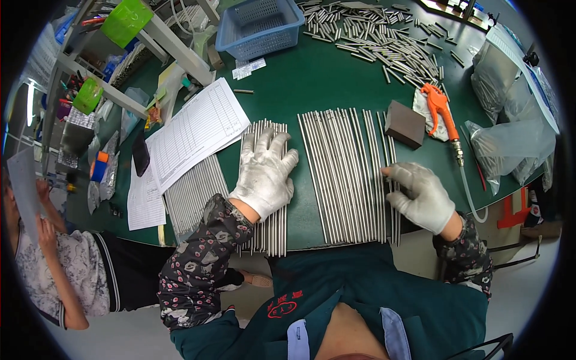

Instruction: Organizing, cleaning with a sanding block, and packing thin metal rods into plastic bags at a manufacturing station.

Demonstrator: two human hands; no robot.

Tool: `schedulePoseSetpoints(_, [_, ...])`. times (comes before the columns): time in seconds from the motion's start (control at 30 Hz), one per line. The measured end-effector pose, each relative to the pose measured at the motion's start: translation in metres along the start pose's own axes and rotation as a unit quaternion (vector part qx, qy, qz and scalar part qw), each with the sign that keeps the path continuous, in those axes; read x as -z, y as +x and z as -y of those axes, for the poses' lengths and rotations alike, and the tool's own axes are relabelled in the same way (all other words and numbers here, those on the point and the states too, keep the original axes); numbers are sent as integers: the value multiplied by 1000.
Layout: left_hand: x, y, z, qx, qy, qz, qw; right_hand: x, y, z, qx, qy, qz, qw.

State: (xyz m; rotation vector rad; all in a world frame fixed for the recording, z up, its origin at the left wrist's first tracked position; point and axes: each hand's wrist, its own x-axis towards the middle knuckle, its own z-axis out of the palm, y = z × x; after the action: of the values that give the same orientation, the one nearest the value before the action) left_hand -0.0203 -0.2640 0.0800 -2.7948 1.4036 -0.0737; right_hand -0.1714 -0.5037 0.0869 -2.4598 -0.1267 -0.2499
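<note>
My left hand (264,173), in a white glove, lies flat with fingers spread on a row of long thin metal rods (277,225). To its right is a wider row of similar rods (339,174), side by side and pointing away from me. Over that row's right edge is my gloved right hand (422,197), a bare fingertip showing. Its index finger and thumb are apart beside the last few loosely spaced rods (393,225); whether they touch one is hard to see. Another packed row of rods (195,192) lies at the left, partly under paper sheets (198,129).
A dark brown block (405,124) stands by the rods' far right end, near an orange air gun (440,111) with a hose. Many short metal pins (384,45) lie beyond, beside a blue basket (258,30). At left are a phone (140,155) and another person (69,258).
</note>
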Motion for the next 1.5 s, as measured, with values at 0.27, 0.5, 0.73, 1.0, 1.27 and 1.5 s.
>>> schedulePoseSetpoints(0.27, [10, 31, -12, -102, 77, 67, 990, -1, -36, -16, -188, -194, -48, 962])
schedulePoseSetpoints(0.5, [9, 63, -3, -363, 76, 39, 928, -22, -9, -8, -167, -206, 45, 963])
schedulePoseSetpoints(0.73, [-11, 95, -7, -559, 64, 24, 826, -29, 7, 2, -181, -177, 107, 961])
schedulePoseSetpoints(1.0, [-22, 106, -59, -567, -50, 37, 821, -16, -11, -9, -200, -179, 8, 963])
schedulePoseSetpoints(1.27, [-10, 110, -75, -560, -68, 19, 825, -7, -32, 2, -186, -165, 48, 967])
schedulePoseSetpoints(1.5, [-26, 91, -78, -582, -66, 8, 810, -12, -61, 27, -221, -61, 57, 972])
